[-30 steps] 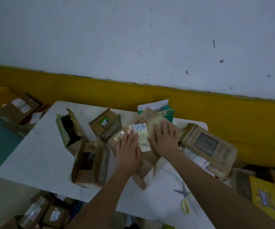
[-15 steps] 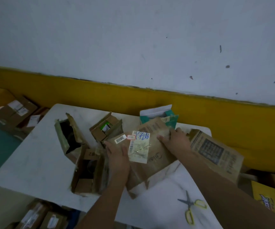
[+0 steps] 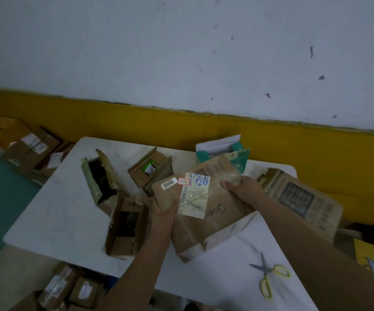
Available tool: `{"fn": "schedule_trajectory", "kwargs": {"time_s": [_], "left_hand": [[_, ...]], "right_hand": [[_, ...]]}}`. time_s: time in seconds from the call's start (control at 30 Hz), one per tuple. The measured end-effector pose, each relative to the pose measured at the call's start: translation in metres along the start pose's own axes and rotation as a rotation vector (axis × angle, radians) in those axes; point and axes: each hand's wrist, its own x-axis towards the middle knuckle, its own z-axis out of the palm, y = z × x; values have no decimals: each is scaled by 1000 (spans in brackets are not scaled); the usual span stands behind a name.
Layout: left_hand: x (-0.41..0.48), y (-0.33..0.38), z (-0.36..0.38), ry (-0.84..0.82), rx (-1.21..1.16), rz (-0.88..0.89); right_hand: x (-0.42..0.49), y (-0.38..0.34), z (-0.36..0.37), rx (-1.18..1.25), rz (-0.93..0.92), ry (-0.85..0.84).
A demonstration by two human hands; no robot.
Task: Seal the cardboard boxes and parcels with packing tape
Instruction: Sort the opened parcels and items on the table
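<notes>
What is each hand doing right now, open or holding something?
Left hand: closed, gripping the left edge of the brown labelled parcel.
Right hand: closed, gripping the same parcel's far right corner.

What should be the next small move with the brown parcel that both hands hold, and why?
Probably lay the brown parcel flat on the white table, label up, and free one hand. The left hand grips its left edge and the right hand its far corner, so neither can take tape; no tape roll shows, only the scissors.
</notes>
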Motion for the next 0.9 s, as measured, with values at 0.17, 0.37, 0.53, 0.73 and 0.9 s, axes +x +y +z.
{"fn": "schedule_trajectory", "kwargs": {"time_s": [0.17, 0.37, 0.53, 0.73, 0.9], "left_hand": [[1, -8, -4, -79, -37, 3], [0, -2, -5, -104, -55, 7], [9, 0, -8, -107, 117, 10], [-6, 33, -15, 16, 557, 338], [2, 61, -1, -118, 1107, 496]], "right_hand": [[4, -2, 5, -68, 16, 39], [-3, -2, 3, -24, 28, 31], [-14, -5, 1, 37, 49, 42], [-44, 2, -18, 251, 9, -150], [-75, 35, -21, 526, 121, -289]]}}
